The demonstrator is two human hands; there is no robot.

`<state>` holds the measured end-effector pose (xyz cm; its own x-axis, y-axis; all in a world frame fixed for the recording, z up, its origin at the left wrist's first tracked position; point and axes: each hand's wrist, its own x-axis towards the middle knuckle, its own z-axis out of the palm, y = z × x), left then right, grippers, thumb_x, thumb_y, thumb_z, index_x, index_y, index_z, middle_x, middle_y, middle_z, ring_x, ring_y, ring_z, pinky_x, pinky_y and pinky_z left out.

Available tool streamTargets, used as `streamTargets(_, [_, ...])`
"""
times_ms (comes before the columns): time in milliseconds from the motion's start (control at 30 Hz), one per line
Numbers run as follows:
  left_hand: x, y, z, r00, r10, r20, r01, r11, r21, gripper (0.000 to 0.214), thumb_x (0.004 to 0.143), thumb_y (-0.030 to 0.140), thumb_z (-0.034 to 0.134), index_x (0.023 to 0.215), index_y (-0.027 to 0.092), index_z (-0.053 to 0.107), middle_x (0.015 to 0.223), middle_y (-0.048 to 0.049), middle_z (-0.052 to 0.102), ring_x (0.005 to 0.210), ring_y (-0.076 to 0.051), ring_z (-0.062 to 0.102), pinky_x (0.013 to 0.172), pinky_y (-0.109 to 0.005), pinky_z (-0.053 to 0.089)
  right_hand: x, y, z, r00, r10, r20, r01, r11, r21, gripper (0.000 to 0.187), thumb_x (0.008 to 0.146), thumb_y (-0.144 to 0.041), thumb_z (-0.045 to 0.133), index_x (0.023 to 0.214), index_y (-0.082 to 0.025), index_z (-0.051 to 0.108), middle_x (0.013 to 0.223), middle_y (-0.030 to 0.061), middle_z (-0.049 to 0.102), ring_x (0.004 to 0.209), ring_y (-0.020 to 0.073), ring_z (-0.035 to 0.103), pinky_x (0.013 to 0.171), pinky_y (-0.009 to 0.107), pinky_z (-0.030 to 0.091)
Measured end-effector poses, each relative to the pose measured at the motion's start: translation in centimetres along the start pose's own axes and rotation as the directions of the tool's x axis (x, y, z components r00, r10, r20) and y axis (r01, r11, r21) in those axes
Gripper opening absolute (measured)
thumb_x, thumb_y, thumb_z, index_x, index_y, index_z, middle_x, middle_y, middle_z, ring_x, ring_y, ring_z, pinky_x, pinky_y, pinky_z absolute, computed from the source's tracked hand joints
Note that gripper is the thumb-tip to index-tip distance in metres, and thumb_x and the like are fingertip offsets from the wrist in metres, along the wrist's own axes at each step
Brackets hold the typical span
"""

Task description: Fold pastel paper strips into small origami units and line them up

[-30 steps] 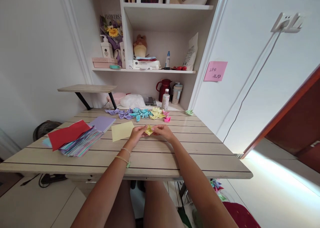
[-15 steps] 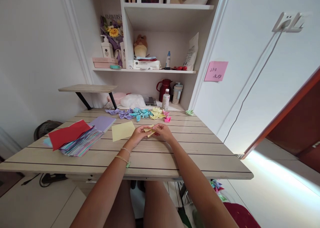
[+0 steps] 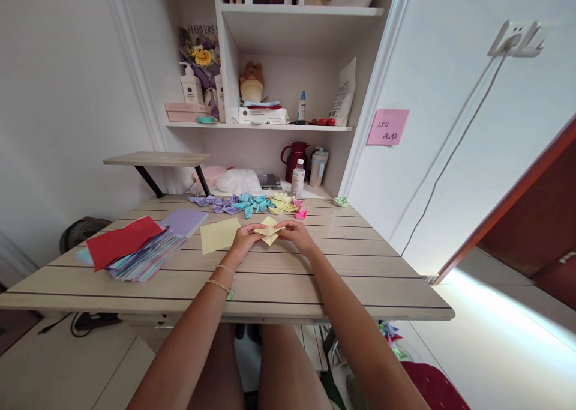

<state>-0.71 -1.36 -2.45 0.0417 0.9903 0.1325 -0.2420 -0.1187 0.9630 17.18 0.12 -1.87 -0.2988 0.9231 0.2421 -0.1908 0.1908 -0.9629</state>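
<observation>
Between my two hands is a small yellow piece of folded paper (image 3: 269, 230), opened into a diamond shape with a crease across its middle. My left hand (image 3: 247, 239) pinches its left corner, and my right hand (image 3: 294, 235) pinches the right corner. Just left of my left hand lies a flat yellow paper sheet (image 3: 219, 235). Behind my hands stretches a row of folded paper pieces: purple (image 3: 225, 205), blue (image 3: 252, 204), yellow (image 3: 282, 202) and pink (image 3: 300, 214).
A fanned stack of coloured paper (image 3: 146, 254), topped by a red sheet (image 3: 123, 239), lies at the left. One green folded piece (image 3: 341, 201) sits at the back right. A bottle (image 3: 297, 179) and a dark red jug (image 3: 295, 161) stand behind the row.
The folded yellow paper has spread from a narrow, partly covered shape into an open diamond. My hands have moved slightly apart, each at one of its corners.
</observation>
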Motion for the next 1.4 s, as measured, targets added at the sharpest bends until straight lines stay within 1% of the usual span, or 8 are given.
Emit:
streamTargets(400, [0.3, 0.5, -0.6, 0.995, 0.096, -0.031, -0.094, 0.994, 0.058, 0.032, 0.046, 0.03, 0.08, 0.07, 0.011, 0.07, 0.074, -0.0076, 0.07, 0.07, -0.018, 0.063, 0.077, -0.035, 0.049, 0.1, -0.5, -1.9, 0.999, 0.006, 0.034, -0.007, 1.0, 0.018, 0.023, 0.052, -0.03, 0.078, 0.069, -0.016, 0.071, 0.07, 0.004, 0.069, 0.069, 0.0175, 0.063, 0.074, 0.036, 0.052])
streamTargets(633, [0.2, 1.1, -1.3, 0.995, 0.074, -0.068, -0.076, 0.997, -0.026, 0.033, 0.055, 0.031, 0.076, 0.078, 0.01, 0.066, 0.085, -0.0117, 0.069, 0.077, -0.018, 0.065, 0.075, -0.031, 0.051, 0.2, -0.5, -3.2, 0.991, -0.016, -0.135, 0.035, 0.989, 0.144, 0.023, 0.054, -0.035, 0.077, 0.057, -0.015, 0.064, 0.067, 0.0026, 0.067, 0.07, 0.0169, 0.062, 0.074, 0.035, 0.051])
streamTargets(767, [-0.3, 1.0, -0.6, 0.992, 0.0, 0.129, 0.003, 1.0, -0.022, 0.051, 0.056, 0.028, 0.077, 0.102, 0.015, 0.06, 0.095, -0.0126, 0.068, 0.077, -0.02, 0.066, 0.069, -0.033, 0.053, 0.0, -0.4, -2.2, 0.995, -0.003, -0.096, 0.009, 0.998, 0.061, 0.026, 0.054, -0.037, 0.076, 0.059, -0.015, 0.064, 0.065, 0.0025, 0.066, 0.066, 0.0161, 0.061, 0.069, 0.033, 0.051])
streamTargets(833, [-0.4, 0.7, -0.2, 0.985, -0.003, 0.171, -0.002, 1.0, 0.028, 0.057, 0.051, 0.024, 0.079, 0.103, 0.013, 0.061, 0.091, -0.0118, 0.069, 0.075, -0.02, 0.065, 0.069, -0.032, 0.053, 0.0, -0.2, -1.5, 0.997, 0.002, -0.074, 0.0, 1.0, 0.023, 0.027, 0.054, -0.039, 0.076, 0.06, -0.016, 0.064, 0.066, 0.0028, 0.066, 0.066, 0.0161, 0.06, 0.068, 0.032, 0.051])
streamTargets(1000, [0.0, 0.0, 0.0, 0.999, 0.041, -0.017, -0.039, 0.994, 0.1, 0.035, 0.052, 0.034, 0.077, 0.074, 0.008, 0.069, 0.07, -0.0081, 0.069, 0.067, -0.017, 0.064, 0.068, -0.03, 0.053, 0.1, 0.4, -0.7, 0.994, 0.033, -0.102, -0.026, 0.997, 0.066, 0.031, 0.051, -0.044, 0.076, 0.058, -0.016, 0.062, 0.063, 0.003, 0.064, 0.067, 0.0172, 0.06, 0.066, 0.032, 0.05])
streamTargets(1133, [0.2, -0.1, 0.0, 0.999, 0.043, -0.028, -0.042, 0.997, 0.058, 0.035, 0.051, 0.032, 0.078, 0.075, 0.009, 0.068, 0.07, -0.0075, 0.069, 0.065, -0.016, 0.064, 0.067, -0.029, 0.054, 0.3, 1.1, -0.4, 0.981, 0.026, -0.194, -0.009, 0.996, 0.087, 0.036, 0.049, -0.047, 0.076, 0.055, -0.016, 0.06, 0.059, 0.0023, 0.061, 0.063, 0.0166, 0.058, 0.061, 0.031, 0.049])
streamTargets(1267, [0.1, -0.2, 0.1, 0.999, 0.043, -0.009, -0.043, 0.997, 0.063, 0.036, 0.052, 0.031, 0.077, 0.078, 0.009, 0.065, 0.068, -0.0073, 0.068, 0.063, -0.016, 0.064, 0.063, -0.028, 0.054, 0.5, 1.6, 0.0, 0.952, -0.026, -0.306, 0.03, 1.0, 0.008, 0.038, 0.051, -0.05, 0.073, 0.056, -0.015, 0.059, 0.055, 0.0016, 0.058, 0.055, 0.0144, 0.053, 0.053, 0.028, 0.045])
streamTargets(1400, [-0.1, -0.2, 0.2, 0.999, 0.015, 0.042, -0.019, 0.997, 0.075, 0.05, 0.055, 0.032, 0.076, 0.098, 0.011, 0.061, 0.074, -0.009, 0.069, 0.067, -0.018, 0.065, 0.063, -0.029, 0.053, 0.4, 1.7, 0.1, 0.961, -0.092, -0.262, 0.053, 0.987, -0.153, 0.037, 0.057, -0.051, 0.068, 0.057, -0.015, 0.058, 0.053, 0.0012, 0.056, 0.053, 0.0125, 0.049, 0.05, 0.024, 0.04])
